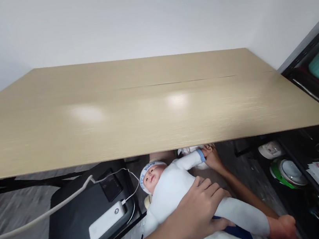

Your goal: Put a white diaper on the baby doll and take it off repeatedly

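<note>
A baby doll (173, 186) in a white outfit and a white cap with blue lettering lies tilted on its back, below the table's front edge. My left hand (203, 208) rests across its lower body, fingers curled over the top of one leg and thumb below. Farther back, my right hand (212, 159) has its fingers closed around the doll's small hand at the blue cuff. The tabletop's edge is just above my right hand. My left forearm covers part of the doll's lower body.
A pale wood table (147, 117) spans the view. At left, a white power bank (107, 221) and a dark phone-like device (111, 186) lie on a black seat (70, 223), with a white cable (56, 208) crossing. A black shelf (295, 155) with jars and papers stands at right.
</note>
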Tool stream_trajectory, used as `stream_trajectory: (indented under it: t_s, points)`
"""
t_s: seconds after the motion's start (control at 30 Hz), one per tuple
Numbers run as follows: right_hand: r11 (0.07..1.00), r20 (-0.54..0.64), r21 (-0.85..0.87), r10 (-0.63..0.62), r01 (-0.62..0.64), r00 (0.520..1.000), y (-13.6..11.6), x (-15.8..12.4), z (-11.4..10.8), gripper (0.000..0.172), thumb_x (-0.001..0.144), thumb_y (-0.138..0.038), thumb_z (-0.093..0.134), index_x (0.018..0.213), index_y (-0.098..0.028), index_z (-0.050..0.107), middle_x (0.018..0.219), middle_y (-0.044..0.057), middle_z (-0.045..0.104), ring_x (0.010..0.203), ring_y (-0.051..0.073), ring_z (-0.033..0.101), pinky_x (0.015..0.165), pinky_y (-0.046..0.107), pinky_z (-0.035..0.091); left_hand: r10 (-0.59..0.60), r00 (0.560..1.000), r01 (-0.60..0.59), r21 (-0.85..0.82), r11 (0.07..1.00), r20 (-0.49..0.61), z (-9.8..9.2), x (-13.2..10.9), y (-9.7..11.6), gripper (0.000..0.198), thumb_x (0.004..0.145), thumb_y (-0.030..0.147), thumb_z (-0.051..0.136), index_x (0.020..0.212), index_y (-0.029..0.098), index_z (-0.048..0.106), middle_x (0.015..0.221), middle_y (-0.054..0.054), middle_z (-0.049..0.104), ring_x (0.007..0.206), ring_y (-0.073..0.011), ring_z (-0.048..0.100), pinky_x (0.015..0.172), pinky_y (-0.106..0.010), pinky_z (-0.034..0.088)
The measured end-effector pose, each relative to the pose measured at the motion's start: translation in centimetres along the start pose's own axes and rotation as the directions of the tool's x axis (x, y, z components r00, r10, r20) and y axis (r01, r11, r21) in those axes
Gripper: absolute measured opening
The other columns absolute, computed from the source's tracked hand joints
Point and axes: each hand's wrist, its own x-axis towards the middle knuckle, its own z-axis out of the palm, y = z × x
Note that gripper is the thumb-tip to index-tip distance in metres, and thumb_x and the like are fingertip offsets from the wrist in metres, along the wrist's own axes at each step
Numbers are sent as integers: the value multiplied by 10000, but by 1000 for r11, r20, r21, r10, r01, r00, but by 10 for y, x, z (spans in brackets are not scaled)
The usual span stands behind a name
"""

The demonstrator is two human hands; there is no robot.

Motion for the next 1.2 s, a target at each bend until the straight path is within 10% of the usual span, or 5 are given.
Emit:
stream_trajectory:
  t_s: [0.3,0.8,0.87,1.03,1.2]
  points:
    - [997,-195,23,72,-69,978,-17,-50,-40,553,982,-356,651,1522,-237,641,1441,165,723,1326,379,693,1137,583,575,114,993,-112,-39,993,44,-3,4,-7,443,1062,629,694,1343,287,702,1152,-24,801,1070,-246,681,931,-401,416]
    - [954,530,-83,-202,287,824,-101,17,-52,348,923,-197,704,1267,-182,753,1321,153,760,1256,320,689,1113,445,534,-83,971,34,-218,975,-222,-12,-44,4,498,1097,615,608,1515,345,628,1402,-93,756,1275,-295,686,1124,-436,541]
    - [946,522,-84,-226,314,822,-106,17,-50,234,958,-198,691,1184,-188,750,1247,136,767,1221,306,703,1025,400,559,-197,875,130,-176,976,-443,1,-74,-11,391,1131,525,521,1457,362,663,1349,-103,765,1240,-313,704,1070,-456,589]
    - [926,466,-95,-283,365,839,-108,10,-43,177,1000,-182,672,1171,-195,717,1219,107,754,1214,282,689,1002,362,539,-702,342,574,-452,682,-625,62,-163,-68,511,1035,647,609,1347,244,641,1358,-162,714,1264,-377,695,1123,-584,581]
    - [915,421,-53,-344,401,840,-113,8,-41,169,1005,-168,659,1163,-214,696,1180,92,734,1173,277,672,1001,381,533,-912,269,619,-670,410,-310,85,-193,-66,765,896,880,624,1305,234,644,1385,-158,748,1298,-408,717,1135,-582,586]
